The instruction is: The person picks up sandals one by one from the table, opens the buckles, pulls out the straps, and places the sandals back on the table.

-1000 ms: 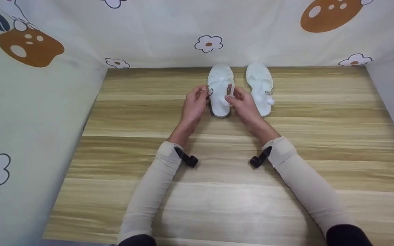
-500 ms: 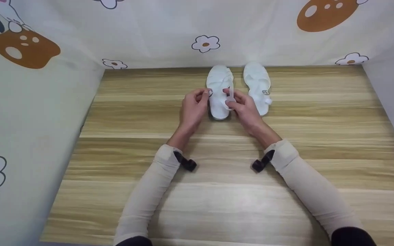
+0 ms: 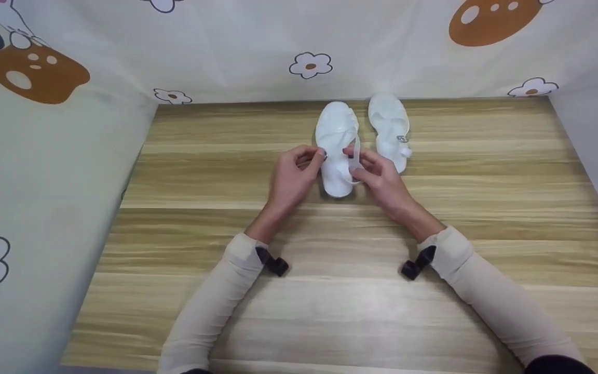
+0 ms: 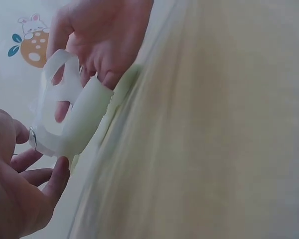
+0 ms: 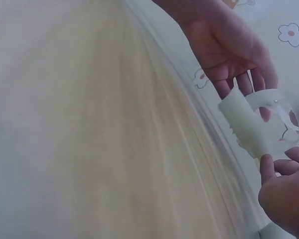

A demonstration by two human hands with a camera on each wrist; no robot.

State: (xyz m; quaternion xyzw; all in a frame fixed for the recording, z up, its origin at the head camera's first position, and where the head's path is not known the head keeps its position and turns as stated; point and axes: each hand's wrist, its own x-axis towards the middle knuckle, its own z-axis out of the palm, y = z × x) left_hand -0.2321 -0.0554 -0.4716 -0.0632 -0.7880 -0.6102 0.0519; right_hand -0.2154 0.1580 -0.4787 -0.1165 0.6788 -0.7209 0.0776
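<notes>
A white sandal (image 3: 336, 124) is between my two hands, its toe pointing at the back wall. My left hand (image 3: 294, 174) pinches its left side at the small metal buckle; the left wrist view shows the thumb and fingers of that left hand (image 4: 20, 184) around the buckle (image 4: 33, 138). My right hand (image 3: 382, 182) pinches the loose translucent strap (image 3: 357, 148) on the sandal's right side. Seen from the right wrist, the heel end of the sandal (image 5: 243, 122) faces the camera. A matching sandal (image 3: 390, 119) lies to the right, near the right fingers.
The wood-patterned tabletop (image 3: 330, 306) runs from me to a printed cloth wall (image 3: 236, 52) just behind the sandals. Another cloth wall (image 3: 70, 171) closes off the left, and a pale one (image 3: 589, 124) the right.
The held sandal has come toward me, with both hands moving along with it. My grip on the buckle side and on the strap stays. The other sandal has not moved.
</notes>
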